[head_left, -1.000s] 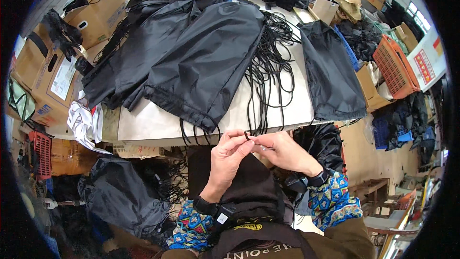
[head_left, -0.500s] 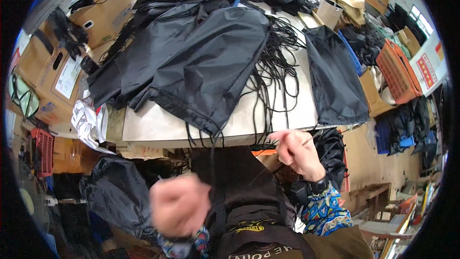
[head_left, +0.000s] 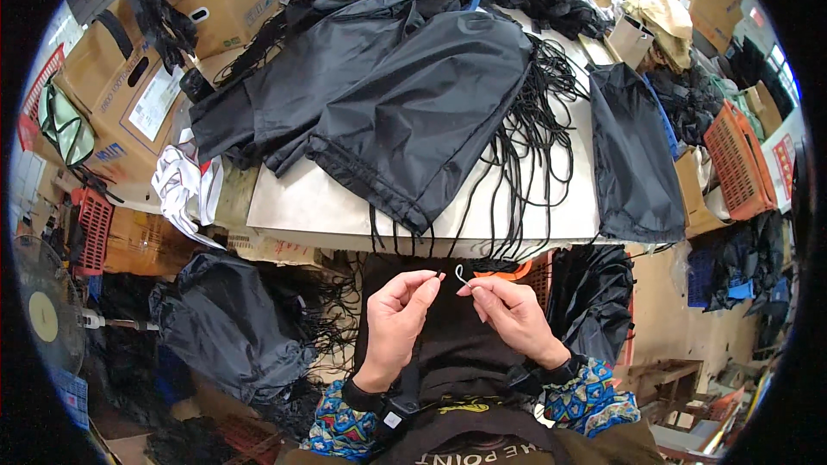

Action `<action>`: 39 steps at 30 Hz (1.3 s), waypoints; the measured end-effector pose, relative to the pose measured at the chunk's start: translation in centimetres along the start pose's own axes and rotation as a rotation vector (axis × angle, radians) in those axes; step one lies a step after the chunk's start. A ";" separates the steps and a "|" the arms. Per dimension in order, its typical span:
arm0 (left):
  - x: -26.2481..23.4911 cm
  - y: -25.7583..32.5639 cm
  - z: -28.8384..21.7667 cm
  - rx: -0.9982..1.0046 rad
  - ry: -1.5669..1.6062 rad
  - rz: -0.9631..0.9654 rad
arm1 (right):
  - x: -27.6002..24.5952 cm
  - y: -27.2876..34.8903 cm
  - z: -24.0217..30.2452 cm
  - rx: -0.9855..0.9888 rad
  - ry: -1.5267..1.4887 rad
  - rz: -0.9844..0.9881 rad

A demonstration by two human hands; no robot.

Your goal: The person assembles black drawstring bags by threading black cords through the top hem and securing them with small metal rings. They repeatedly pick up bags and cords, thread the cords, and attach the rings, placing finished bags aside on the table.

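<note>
Low in the centre of the frame, the left hand [head_left: 398,317] and the right hand [head_left: 512,314] are brought close together over a black garment [head_left: 448,353] lying in the lap. A small pale wire hook [head_left: 461,275] is pinched between the right thumb and forefinger, its looped end raised just above the fingertips. The left hand is narrowed to a pinch, fingers curled in, and a thin black cord [head_left: 441,265] appears to be nipped at its tips, right beside the hook; the grip itself is too small to be made out with certainty. Just above the hands, the near edge of the white counter [head_left: 301,207] is seen, with a bundle of black cords [head_left: 525,138] draped over it and hanging down toward the hands. A large black drawstring bag [head_left: 422,120] is spread across the counter's middle, and another black bag [head_left: 633,155] is laid to the right. At upper left, cardboard boxes [head_left: 129,95] are stacked, and an orange crate [head_left: 736,159] is seen at right.
</note>
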State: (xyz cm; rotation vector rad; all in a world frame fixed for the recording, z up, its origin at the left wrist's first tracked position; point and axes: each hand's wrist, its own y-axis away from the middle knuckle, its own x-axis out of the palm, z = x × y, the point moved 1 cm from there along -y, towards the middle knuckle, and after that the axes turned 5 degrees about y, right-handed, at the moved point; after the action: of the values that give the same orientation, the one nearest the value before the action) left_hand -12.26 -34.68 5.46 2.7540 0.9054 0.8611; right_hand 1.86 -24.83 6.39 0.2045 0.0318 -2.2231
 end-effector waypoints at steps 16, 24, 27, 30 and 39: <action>-0.2 -0.1 0.0 0.229 -0.320 0.119 | -0.4 -0.3 1.1 0.233 -0.104 0.248; -0.8 0.0 -0.6 -0.034 -0.242 0.146 | 0.2 -0.5 1.4 -0.115 0.353 0.254; -0.9 -1.4 -0.7 0.402 -0.388 -0.003 | 0.7 0.7 1.0 -0.390 0.412 0.215; -1.4 -2.9 -1.3 0.686 -0.686 -0.230 | -0.3 2.7 5.3 -0.721 0.674 0.215; 4.1 -4.0 3.7 0.782 -0.887 0.390 | -1.5 3.1 7.2 -0.559 0.031 0.101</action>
State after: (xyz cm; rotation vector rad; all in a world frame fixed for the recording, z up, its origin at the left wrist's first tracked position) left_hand -9.58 -28.79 3.24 3.4090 0.5712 -0.8965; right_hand 4.25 -26.25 13.91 -0.0672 0.6358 -2.0226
